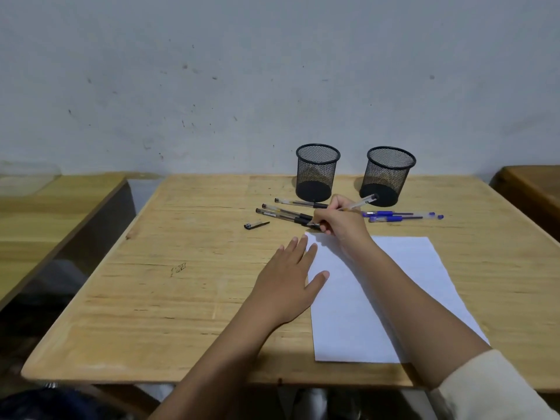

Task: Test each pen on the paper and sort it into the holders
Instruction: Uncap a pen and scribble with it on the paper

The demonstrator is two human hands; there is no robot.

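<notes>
Currently right hand point(342, 221) grips an uncapped pen point(357, 204), tip at the paper's point(394, 283) far-left corner. Left hand point(288, 277) lies flat, fingers spread, on the paper's left edge.

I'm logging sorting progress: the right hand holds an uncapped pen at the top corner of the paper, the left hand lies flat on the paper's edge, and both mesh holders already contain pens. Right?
Not quite. The head view shows both mesh holders empty. The rest stands: right hand holds the pen at the paper's top corner, left hand flat on its edge.
</notes>
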